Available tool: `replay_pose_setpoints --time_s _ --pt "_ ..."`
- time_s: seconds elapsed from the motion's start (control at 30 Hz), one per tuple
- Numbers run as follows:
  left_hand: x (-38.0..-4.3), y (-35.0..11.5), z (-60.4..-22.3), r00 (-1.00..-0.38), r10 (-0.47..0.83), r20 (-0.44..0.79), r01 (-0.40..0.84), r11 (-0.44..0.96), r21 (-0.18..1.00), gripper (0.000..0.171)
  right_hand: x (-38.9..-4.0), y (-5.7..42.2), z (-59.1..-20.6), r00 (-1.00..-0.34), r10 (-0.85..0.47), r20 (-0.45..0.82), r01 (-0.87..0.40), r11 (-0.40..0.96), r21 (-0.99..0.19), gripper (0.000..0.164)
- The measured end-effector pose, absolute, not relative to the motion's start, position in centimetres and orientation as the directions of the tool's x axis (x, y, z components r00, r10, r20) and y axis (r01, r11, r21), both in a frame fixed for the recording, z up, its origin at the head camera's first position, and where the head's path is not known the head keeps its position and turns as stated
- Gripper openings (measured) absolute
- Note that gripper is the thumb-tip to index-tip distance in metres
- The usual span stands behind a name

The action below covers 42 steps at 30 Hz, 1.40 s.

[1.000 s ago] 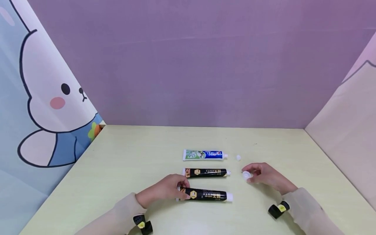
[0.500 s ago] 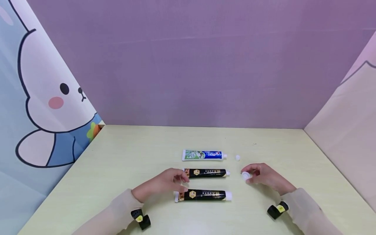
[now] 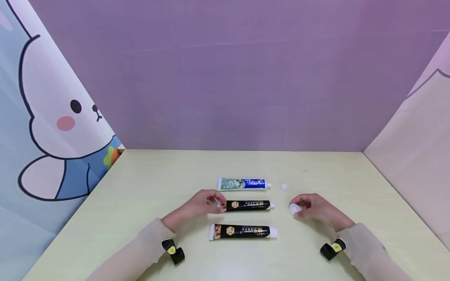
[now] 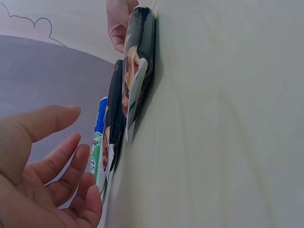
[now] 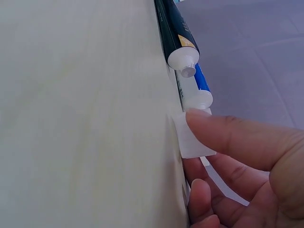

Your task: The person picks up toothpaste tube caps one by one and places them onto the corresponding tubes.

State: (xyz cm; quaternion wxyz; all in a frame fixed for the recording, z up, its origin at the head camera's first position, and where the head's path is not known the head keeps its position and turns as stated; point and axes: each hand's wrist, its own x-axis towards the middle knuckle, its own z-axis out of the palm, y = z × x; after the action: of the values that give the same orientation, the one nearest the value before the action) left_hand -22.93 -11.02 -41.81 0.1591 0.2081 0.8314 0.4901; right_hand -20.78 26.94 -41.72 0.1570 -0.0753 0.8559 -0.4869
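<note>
Three toothpaste tubes lie in a row with nozzle ends to the right. At the tail of the black middle tube [image 3: 249,205], which is uncapped, is my left hand [image 3: 202,205]; in the left wrist view its thumb and fingers [image 4: 66,164] are spread apart with nothing between them. My right hand [image 3: 318,208] pinches a white cap [image 3: 294,209] at the table, between thumb and fingers in the right wrist view. Nearest me lies another black tube [image 3: 244,232] with its white cap on. The blue and green tube [image 3: 242,184] lies farthest away, uncapped.
A small white cap [image 3: 284,187] lies right of the blue and green tube. The pale table [image 3: 168,168] meets a purple backdrop [image 3: 225,78], with printed cloths at both sides.
My left hand has left the tail of the nearest black tube and moved away from me to the tail of the middle tube. The right hand stays with its cap.
</note>
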Motion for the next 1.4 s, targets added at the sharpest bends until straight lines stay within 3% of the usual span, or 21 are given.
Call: replay_pose_setpoints --time_s 0.43,0.9,1.4 --pt "-23.7 -10.6 -42.4 -0.889 0.442 -0.120 0.122 0.481 0.868 0.035 -21.1 27.2 -42.0 -0.930 -0.306 -0.205 0.031 0.490 -0.871 0.034" --pt "-24.0 -9.7 -43.0 -0.883 0.448 -0.139 0.172 0.587 0.791 0.053 -21.1 27.3 -42.0 -0.930 -0.307 -0.201 0.024 0.495 -0.869 0.032" --pt "-24.2 -9.3 -42.9 -0.890 0.436 -0.137 0.198 0.639 0.744 0.040 -21.2 27.4 -42.0 -0.923 -0.328 -0.199 0.019 0.480 -0.877 0.033"
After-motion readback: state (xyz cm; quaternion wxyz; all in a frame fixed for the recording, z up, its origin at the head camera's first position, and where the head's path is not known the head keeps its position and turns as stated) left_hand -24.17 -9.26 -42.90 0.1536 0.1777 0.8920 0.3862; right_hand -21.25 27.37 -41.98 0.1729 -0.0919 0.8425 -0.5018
